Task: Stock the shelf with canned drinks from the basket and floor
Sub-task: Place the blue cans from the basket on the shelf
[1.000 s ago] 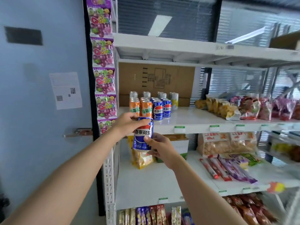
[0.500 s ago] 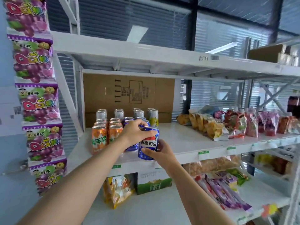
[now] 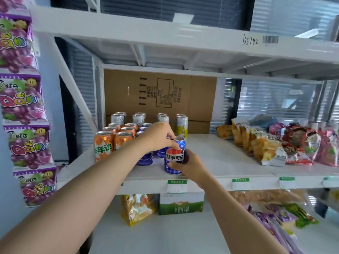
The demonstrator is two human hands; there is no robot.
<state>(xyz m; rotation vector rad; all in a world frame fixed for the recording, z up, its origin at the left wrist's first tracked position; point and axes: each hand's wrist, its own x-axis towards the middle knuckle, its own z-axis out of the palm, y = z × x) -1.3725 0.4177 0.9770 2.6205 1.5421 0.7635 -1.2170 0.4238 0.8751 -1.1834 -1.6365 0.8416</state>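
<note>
Right now the head view, the only one given, looks straight at a white shelf (image 3: pixel 220 158). Both hands are on one blue cola can (image 3: pixel 174 156), which stands upright at the front of the shelf, just right of the block of cans already there. Whether its base is fully down on the board or just above it I cannot tell. The left hand (image 3: pixel 159 137) comes over the top, its grip pinched on the can's rim. The right hand (image 3: pixel 191 166) takes the can low on its right side, its grip curled round the body with the thumb across the label. Neither grip is apart.

Behind and to the left the stock stands in rows. There are orange cans (image 3: pixel 103 143) at the far left, blue cans (image 3: pixel 145 158) beside them and silver cans (image 3: pixel 117 118) along the back. One tall yellow-and-white can (image 3: pixel 182 125) stands at the back right, in front of a cardboard box (image 3: pixel 159 94). Snack bags (image 3: pixel 266 145) lie well apart on the right, with bare board between them and the cans.

As for progress, I judge the job well under way: a good block is shelved, and this can is at the point of being set down and let go. How many cans are left cannot be told, since the supply they come from is out of view. The bare stretch suggests room for more.
</note>
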